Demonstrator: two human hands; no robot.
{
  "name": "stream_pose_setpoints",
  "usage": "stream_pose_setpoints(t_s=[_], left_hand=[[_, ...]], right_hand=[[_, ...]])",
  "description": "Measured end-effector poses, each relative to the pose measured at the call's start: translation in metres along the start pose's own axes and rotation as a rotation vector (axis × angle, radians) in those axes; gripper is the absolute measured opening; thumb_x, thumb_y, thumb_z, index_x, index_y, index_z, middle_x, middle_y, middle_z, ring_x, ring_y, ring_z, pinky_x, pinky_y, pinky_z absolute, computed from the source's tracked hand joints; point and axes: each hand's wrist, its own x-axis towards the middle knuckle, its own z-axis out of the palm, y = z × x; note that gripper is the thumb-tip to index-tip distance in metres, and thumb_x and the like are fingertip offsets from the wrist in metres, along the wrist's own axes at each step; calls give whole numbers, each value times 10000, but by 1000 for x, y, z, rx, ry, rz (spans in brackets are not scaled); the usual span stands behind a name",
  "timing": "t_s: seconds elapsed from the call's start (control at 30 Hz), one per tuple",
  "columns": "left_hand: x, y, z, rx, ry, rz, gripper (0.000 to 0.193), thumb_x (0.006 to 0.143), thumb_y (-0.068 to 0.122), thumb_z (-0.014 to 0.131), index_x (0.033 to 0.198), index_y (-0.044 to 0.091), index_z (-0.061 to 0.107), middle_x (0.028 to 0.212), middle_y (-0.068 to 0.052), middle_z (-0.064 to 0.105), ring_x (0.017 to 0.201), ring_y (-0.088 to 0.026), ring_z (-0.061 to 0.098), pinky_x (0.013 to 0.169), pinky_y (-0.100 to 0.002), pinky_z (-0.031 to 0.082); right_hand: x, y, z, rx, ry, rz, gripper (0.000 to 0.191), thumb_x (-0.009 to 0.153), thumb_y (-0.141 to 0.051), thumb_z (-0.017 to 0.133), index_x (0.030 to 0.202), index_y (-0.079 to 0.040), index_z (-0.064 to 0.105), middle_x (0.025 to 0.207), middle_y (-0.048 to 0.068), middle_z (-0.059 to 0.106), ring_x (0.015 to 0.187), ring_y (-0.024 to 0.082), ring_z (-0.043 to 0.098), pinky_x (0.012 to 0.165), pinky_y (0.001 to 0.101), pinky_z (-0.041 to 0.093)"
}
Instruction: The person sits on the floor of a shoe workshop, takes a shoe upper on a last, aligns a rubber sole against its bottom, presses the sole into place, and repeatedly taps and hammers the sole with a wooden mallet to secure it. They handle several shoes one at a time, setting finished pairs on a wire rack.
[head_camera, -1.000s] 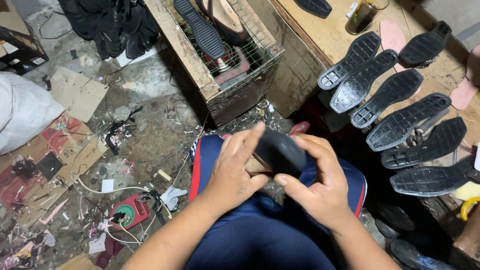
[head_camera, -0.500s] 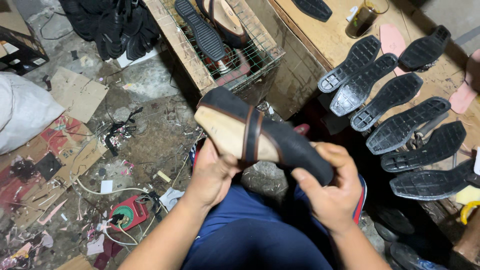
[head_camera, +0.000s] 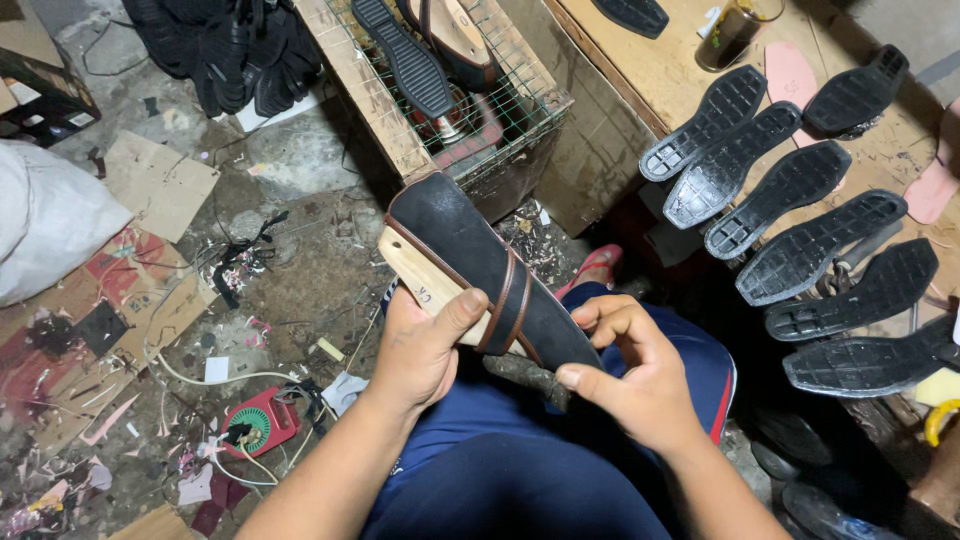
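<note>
A black sandal upper mounted on a pale wooden last is held above the lap, tilted with its toe end raised toward the wire-topped wooden crate and its heel end lowered toward the knees. The left hand is closed around the wooden side near the middle, the thumb pressed across the pale wood just beside the brown-edged strap. The right hand is clamped on the lower, heel end, with the fingers curled over the black surface and the thumb laid beneath its edge. The piece is judged to be stiff and fairly solid because of the wooden form inside, while the black covering looks matte and soft, so little slipping is expected. The strap appears thin and is better not pulled; a firmer hold is offered by the bare wood and the heel end. Black rubber soles are laid in a row on the wooden bench at the right, well apart from the hands, and a red round device lies among scraps on the floor.
</note>
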Motion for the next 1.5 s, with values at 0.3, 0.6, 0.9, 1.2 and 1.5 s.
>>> stream_pose_setpoints(t_s=[0.3,0.6,0.9,1.2,1.5], left_hand=[[-8,-6,8,320,-96,-28,598,859,131,799,1375,7,523,1268,-79,678,1180,-178,655,1049,-345,523],[-21,-15,21,343,-186,14,870,835,75,810,1572,63,346,1414,-97,580,1277,-157,581,1103,-341,485],[-14,-2,13,958,-259,455,933,748,-71,835,1566,91,419,1585,-167,488,1484,-339,497,1209,-361,410],[-9,4,16,1197,-209,653,800,782,-107,742,1510,106,486,1542,-154,516,1471,-388,485,1234,-454,394],[-12,28,20,1534,-206,679,858,662,-124,649,1468,148,538,1510,-161,498,1433,-453,456,1197,-554,371]], right_hand=[[19,-36,15,-255,123,-141,231,892,-18,757,1106,-15,668,1135,98,670,1076,192,646,992,303,492],[30,-47,25,-319,239,-297,254,883,-5,778,1087,3,626,1087,135,651,1014,206,635,939,301,508],[14,-53,10,-138,278,-206,163,932,-2,734,1073,0,652,1077,129,659,949,196,657,916,307,542],[24,-85,21,-634,207,-410,265,837,-36,816,1066,13,692,1062,160,680,936,241,691,835,313,548],[30,-93,22,-942,219,-448,135,828,-35,789,925,-25,696,904,108,686,772,260,659,692,360,521]])
